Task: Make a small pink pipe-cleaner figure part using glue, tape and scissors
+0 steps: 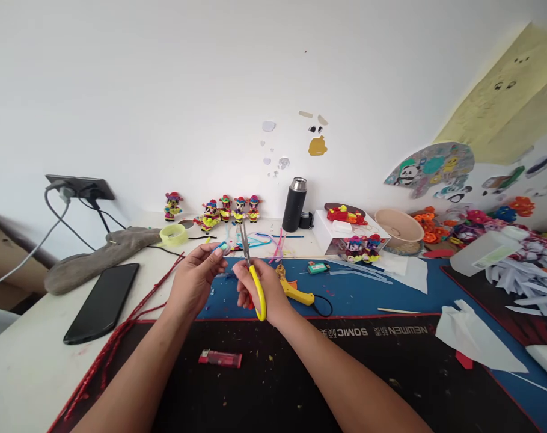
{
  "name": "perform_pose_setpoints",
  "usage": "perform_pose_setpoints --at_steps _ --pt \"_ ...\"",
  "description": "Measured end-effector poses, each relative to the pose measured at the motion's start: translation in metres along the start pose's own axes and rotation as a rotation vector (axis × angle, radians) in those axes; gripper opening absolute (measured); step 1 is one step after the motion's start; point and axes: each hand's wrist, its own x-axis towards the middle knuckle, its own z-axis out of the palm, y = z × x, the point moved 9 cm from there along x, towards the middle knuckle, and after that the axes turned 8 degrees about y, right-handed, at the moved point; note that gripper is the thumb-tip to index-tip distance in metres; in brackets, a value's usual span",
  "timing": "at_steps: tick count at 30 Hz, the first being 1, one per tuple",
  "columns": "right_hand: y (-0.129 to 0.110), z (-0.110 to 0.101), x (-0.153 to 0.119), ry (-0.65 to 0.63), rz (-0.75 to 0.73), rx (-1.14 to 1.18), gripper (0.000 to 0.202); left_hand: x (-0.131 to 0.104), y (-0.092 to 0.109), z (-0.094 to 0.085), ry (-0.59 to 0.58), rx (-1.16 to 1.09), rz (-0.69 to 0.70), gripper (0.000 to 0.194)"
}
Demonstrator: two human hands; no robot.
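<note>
My left hand (193, 278) pinches a small blue and whitish piece (222, 246) between thumb and fingertips; its kind is too small to tell. In my right hand (265, 285) is a pair of scissors (257, 287) with yellow handles, blades pointing up and away from me. The blades are beside the small piece, and I cannot tell whether they touch it. Beneath my hands lies a blue mat (345, 294). A yellow glue gun (298, 293) rests just right of my right hand. Closer to me, a red lighter (220, 358) lies on a black mat (255, 397).
Several small colourful figures (211, 215) stand along the wall. A black thermos (294, 204) is behind my hands. At left are a phone (103, 302), red fuzzy stems (129, 319), tape (174, 234) and driftwood (102, 258). A clear bottle (485, 252) and paper strips (521, 279) sit at right.
</note>
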Motion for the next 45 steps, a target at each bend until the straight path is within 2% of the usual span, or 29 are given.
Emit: perform_pose_setpoints --at_steps 4,8,13,18,37,45 --pt "0.011 -0.001 0.001 -0.035 -0.026 -0.071 0.055 -0.001 0.004 -0.002 0.024 0.057 0.049 0.046" --pt "0.012 -0.010 -0.004 -0.053 -0.052 -0.137 0.048 -0.006 0.011 0.001 0.016 0.169 0.127 0.044" --pt "0.015 -0.011 -0.010 -0.078 0.029 -0.077 0.051 -0.011 0.017 0.006 0.002 0.269 0.209 0.039" --pt "0.015 -0.005 -0.014 -0.119 -0.006 -0.089 0.053 -0.011 0.016 0.007 -0.019 0.256 0.231 0.037" --pt "0.012 -0.010 -0.014 -0.093 -0.085 -0.232 0.043 -0.013 0.017 0.009 -0.036 0.227 0.251 0.037" --pt "0.008 -0.009 -0.017 -0.095 -0.074 -0.255 0.043 -0.012 0.016 0.007 -0.054 0.213 0.259 0.032"
